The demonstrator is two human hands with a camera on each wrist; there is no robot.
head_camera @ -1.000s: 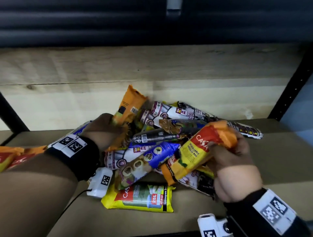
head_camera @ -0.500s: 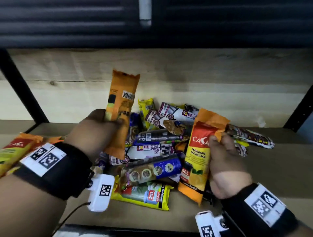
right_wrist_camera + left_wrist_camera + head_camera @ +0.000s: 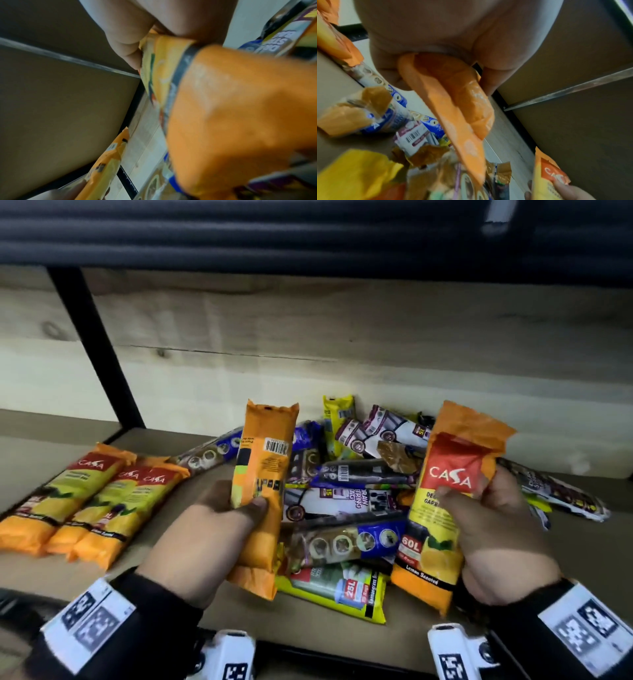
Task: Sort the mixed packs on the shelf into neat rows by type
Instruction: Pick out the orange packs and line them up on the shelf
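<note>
- Both orange packs have come up clear of the pile since a second ago; then they were only being pulled from among the others
- Left hand (image 3: 212, 529) is curled round the left pack (image 3: 262, 474), back side and barcode showing, held upright over the pile's left edge
- Right hand (image 3: 493, 529) pinches the right pack (image 3: 445, 501), thumb on its front, label facing out, above the pile's right side
- The view has swung left; a row (image 3: 85, 501) of three like orange packs now shows flat on the shelf (image 3: 582, 549), left of the pile (image 3: 346, 498)
- Judgement: these two likely belong beside that row; many mixed packs remain unsorted, so the task is early on
</note>
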